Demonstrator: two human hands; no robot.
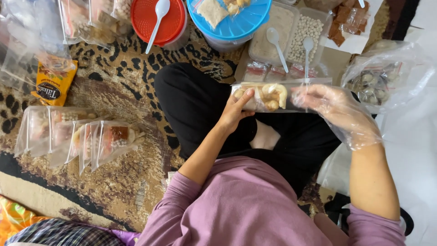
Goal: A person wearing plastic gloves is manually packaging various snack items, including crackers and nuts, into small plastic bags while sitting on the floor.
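A clear plastic bag (pixel 273 96) with pale dried pieces inside lies across my lap, over my black trousers. My left hand (pixel 236 109) is bare and grips the bag's left end, thumb on top. My right hand (pixel 339 114) wears a loose clear plastic glove and holds the bag's right end, fingers spread over the plastic. Both arms have mauve sleeves pushed up.
Several filled clear bags (pixel 77 139) lie on the leopard-print rug (pixel 123 86) at left. A red-lidded tub (pixel 157 20) with a white spoon, a blue-lidded tub (pixel 230 23) and clear trays (pixel 291 34) of white beads and grains stand ahead. A bag of dark pieces (pixel 378 82) sits at right.
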